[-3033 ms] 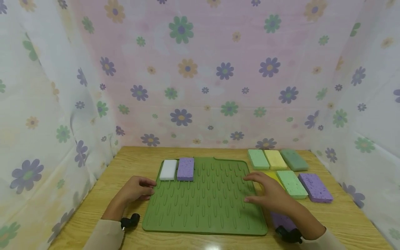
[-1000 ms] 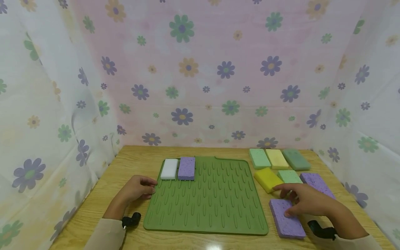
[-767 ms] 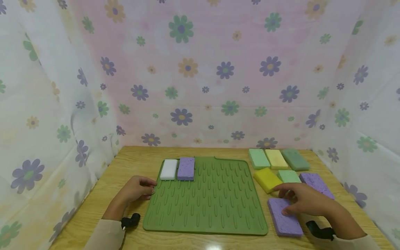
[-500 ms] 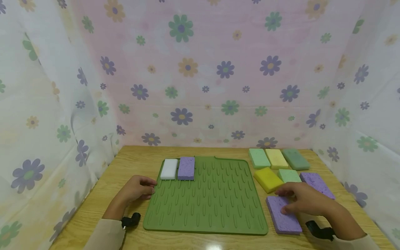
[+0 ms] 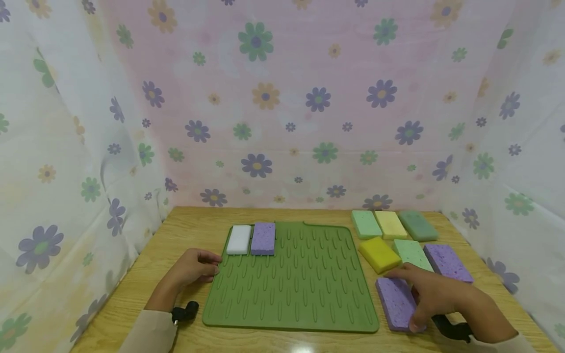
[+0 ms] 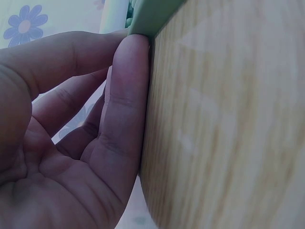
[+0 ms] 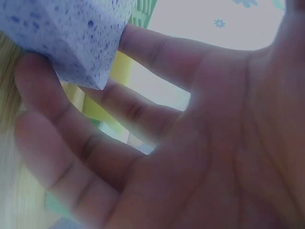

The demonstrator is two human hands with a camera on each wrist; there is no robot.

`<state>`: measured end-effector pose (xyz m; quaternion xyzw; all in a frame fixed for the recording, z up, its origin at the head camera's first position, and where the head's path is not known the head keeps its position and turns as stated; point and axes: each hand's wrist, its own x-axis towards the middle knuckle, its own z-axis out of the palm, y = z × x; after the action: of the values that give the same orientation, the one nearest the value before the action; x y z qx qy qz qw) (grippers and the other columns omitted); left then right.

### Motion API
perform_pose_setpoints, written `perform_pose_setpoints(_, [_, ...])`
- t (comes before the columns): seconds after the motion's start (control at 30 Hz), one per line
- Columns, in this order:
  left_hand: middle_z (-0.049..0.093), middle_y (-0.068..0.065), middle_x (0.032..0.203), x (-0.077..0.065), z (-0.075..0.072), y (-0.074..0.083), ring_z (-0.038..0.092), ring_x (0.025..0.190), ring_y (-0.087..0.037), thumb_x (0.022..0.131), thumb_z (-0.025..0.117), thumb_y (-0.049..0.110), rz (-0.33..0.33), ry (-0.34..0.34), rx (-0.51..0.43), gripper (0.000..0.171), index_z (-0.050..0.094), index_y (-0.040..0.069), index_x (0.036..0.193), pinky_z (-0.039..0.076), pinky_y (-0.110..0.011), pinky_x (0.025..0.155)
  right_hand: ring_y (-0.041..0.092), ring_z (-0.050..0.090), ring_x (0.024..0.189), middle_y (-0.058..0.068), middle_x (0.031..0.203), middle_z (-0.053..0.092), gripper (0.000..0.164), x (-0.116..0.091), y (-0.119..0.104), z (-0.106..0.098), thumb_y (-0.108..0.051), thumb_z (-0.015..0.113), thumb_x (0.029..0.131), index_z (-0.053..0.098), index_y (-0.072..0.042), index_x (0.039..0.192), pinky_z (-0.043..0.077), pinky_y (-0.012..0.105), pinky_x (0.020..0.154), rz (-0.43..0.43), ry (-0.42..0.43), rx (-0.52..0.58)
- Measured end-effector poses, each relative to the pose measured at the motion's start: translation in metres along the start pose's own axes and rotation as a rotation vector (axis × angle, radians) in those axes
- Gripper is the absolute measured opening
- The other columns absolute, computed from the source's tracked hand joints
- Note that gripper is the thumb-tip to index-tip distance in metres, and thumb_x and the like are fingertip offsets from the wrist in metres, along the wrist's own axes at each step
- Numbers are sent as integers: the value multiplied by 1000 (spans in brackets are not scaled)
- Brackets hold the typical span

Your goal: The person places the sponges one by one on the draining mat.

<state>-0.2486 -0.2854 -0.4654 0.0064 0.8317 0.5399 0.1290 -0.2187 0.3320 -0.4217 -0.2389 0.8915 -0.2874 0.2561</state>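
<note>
My left hand [image 5: 194, 267] rests at the left edge of a green ridged silicone mat [image 5: 291, 289], its fingertips touching the rim. In the left wrist view, its fingers [image 6: 126, 95] lie fairly straight along the wooden tabletop. At the right, my right hand [image 5: 434, 291] spans a purple sponge [image 5: 395, 301] flat on the table beside the mat. Thumb at its near edge and fingers at its far edge, it grips the sponge. In the right wrist view the fingers [image 7: 147, 47] reach round the speckled sponge [image 7: 90, 28]; part of it is hidden by the hand.
On the mat's back left lie a white sponge [image 5: 239, 239] and a purple sponge [image 5: 263, 238]. Right of the mat are a bright yellow sponge [image 5: 379, 255], light green sponge [image 5: 412, 252], another purple sponge [image 5: 448, 262], and a back row with a pale yellow sponge [image 5: 390, 224]. Patterned cloth encloses the table.
My right hand has gone from over the mat's right side to the near purple sponge. That sponge has slid slightly away; the thumb has moved to its near edge. My left hand stays put.
</note>
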Motion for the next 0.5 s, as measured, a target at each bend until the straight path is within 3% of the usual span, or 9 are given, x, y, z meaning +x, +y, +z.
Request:
perform_pose_setpoints(0.2, [67, -17, 111, -1, 1, 0, 70, 88, -21, 94, 74, 6, -6, 6, -2, 35, 68, -4, 127, 64, -37, 77, 23, 58, 103, 21, 148, 48, 107, 2, -1, 0, -28, 99, 62, 46, -14, 153, 53, 26, 73, -54, 48, -48])
perform_pose_setpoints(0.33, [67, -17, 112, -1, 0, 1, 70, 88, -21, 95, 73, 6, -8, 3, -10, 35, 68, -4, 128, 64, -37, 78, 14, 55, 97, 15, 140, 51, 104, 1, -2, 0, -27, 97, 63, 46, -13, 152, 51, 25, 71, -47, 84, -26])
perform_pose_setpoints(0.5, [67, -17, 112, -1, -1, 1, 70, 89, -21, 95, 73, 5, -3, -3, -13, 35, 68, -5, 128, 64, -37, 78, 12, 55, 96, 17, 139, 49, 97, -1, -3, -1, -21, 94, 70, 45, -10, 152, 53, 27, 68, -90, 86, 25])
